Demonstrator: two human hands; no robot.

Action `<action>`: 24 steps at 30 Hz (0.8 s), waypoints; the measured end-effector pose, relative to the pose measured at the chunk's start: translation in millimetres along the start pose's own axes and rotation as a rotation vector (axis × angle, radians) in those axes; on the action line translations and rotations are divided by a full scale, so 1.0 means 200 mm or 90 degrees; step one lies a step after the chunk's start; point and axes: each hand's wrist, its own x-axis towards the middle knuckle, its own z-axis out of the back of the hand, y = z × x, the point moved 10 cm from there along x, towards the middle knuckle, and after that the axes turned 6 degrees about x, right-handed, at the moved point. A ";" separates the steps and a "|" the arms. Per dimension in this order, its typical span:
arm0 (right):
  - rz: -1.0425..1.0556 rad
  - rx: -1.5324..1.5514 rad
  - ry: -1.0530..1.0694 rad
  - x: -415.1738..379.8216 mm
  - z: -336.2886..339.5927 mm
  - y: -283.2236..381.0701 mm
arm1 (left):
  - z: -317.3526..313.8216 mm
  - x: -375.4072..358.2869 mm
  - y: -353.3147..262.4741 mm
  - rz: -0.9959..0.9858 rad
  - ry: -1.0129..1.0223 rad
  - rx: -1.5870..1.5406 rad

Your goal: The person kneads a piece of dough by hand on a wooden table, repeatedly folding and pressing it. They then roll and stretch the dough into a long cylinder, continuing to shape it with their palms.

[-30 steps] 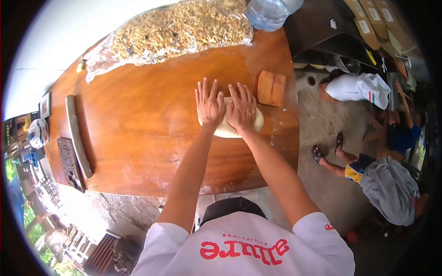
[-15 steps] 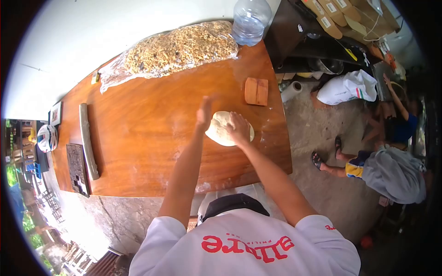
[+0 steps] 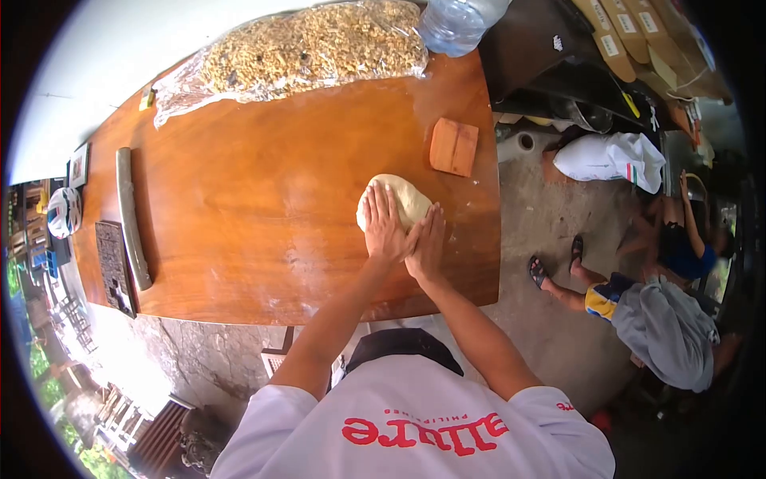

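Observation:
A pale round of dough [image 3: 407, 198] lies on the brown wooden table [image 3: 263, 207], near its right end. My left hand [image 3: 387, 227] rests on the dough's left part, flat, with fingers stretched forward. Against the dough's lower right edge lies my right hand [image 3: 427, 241], its fingers also extended. The two hands meet near the thumbs, and together they cover the near side of the dough. Just beyond, to the upper right, sits a reddish wooden block [image 3: 454, 147].
A large clear bag of brown flakes [image 3: 311, 52] and a water jug [image 3: 459, 24] stand along the back. Leftward are a long wooden rod [image 3: 132, 219] and a dark carved board [image 3: 117, 267]. Two people, one in a grey garment [image 3: 666, 323], are at the right beside a white sack [image 3: 610, 160].
My left hand has come down from the raised position beside the dough onto it. My right hand has shifted to the dough's lower right edge. The camera view has tilted slightly.

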 end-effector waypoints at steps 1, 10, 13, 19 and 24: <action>-0.013 0.017 0.015 0.03 -0.01 -0.03 | 0.00 0.03 -0.02 -0.014 -0.010 0.000; 0.056 -0.010 0.189 0.18 0.05 -0.07 | -0.03 0.20 -0.01 -0.085 0.005 0.010; -0.057 -0.008 0.459 0.37 0.17 -0.11 | -0.07 0.28 0.08 -0.061 0.095 -0.174; 0.191 0.032 0.154 0.35 0.29 0.29 | 0.12 0.09 0.31 0.136 0.198 -0.777; 0.362 -0.205 0.198 0.16 -0.02 0.38 | 0.18 -0.26 0.19 0.003 -0.052 -0.345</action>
